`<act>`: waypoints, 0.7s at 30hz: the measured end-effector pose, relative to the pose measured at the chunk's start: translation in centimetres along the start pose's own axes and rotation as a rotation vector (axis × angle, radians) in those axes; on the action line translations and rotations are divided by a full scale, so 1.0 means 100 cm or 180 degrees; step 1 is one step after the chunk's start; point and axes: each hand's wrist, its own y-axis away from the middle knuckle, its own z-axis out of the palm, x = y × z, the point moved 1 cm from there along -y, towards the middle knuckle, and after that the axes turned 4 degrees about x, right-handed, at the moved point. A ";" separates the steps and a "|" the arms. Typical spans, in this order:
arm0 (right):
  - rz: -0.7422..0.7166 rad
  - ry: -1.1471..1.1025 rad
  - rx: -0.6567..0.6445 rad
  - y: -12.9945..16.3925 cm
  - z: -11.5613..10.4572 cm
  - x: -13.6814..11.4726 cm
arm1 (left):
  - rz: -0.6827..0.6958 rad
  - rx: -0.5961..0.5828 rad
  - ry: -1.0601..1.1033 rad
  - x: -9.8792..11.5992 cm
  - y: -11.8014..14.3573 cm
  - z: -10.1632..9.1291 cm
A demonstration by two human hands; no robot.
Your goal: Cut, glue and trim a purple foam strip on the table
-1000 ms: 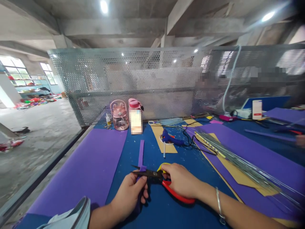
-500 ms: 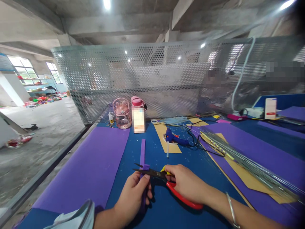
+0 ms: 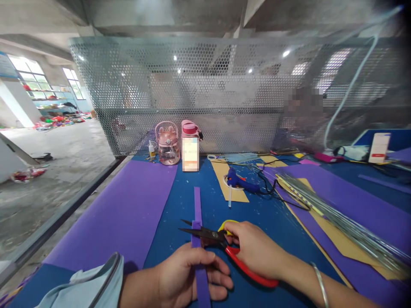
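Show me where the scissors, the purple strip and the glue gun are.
scissors (image 3: 205,233), head view, on the dark blades.
purple strip (image 3: 197,204), head view, on its far flat part.
glue gun (image 3: 239,183), head view, on its blue body.

**Around the blue worktop**

A wide purple foam sheet (image 3: 122,214) lies at left. By the perforated metal screen (image 3: 224,94) stand a pink clear water bottle (image 3: 167,143) and a pink-capped bottle (image 3: 190,145). A blue glue gun (image 3: 239,183) rests on tan card (image 3: 229,182), near a bundle of thin wires (image 3: 340,222).
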 end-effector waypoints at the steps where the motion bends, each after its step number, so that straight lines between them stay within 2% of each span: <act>1: 0.0026 -0.0026 -0.0010 0.000 0.000 0.001 | 0.0219 0.0136 -0.0006 0.000 -0.001 0.000; 5: 0.0055 -0.0299 -0.0103 -0.003 -0.001 0.008 | 0.1012 0.0680 0.0205 0.002 -0.005 -0.001; 8: 0.0190 -0.0410 -0.0222 -0.005 -0.005 0.012 | 0.1474 0.0784 0.0035 0.006 -0.008 -0.005; 10: 0.0249 -0.0396 -0.0278 -0.005 -0.008 0.013 | 0.1631 0.0746 -0.0351 0.009 -0.011 -0.008; 13: 0.0251 -0.0348 -0.0266 -0.005 -0.010 0.012 | 0.1569 0.0723 -0.0918 0.011 -0.013 -0.010; 16: 0.0263 -0.0425 -0.0277 -0.003 -0.012 0.009 | 0.1512 0.0731 -0.1040 0.011 -0.012 -0.009; 18: 0.0366 -0.0648 -0.0412 -0.002 -0.014 0.005 | 0.1586 0.0591 -0.1066 0.012 -0.009 -0.008; 21: 0.0564 -0.1020 -0.0659 0.000 -0.018 0.001 | 0.1772 0.0149 -0.1277 0.013 -0.002 -0.006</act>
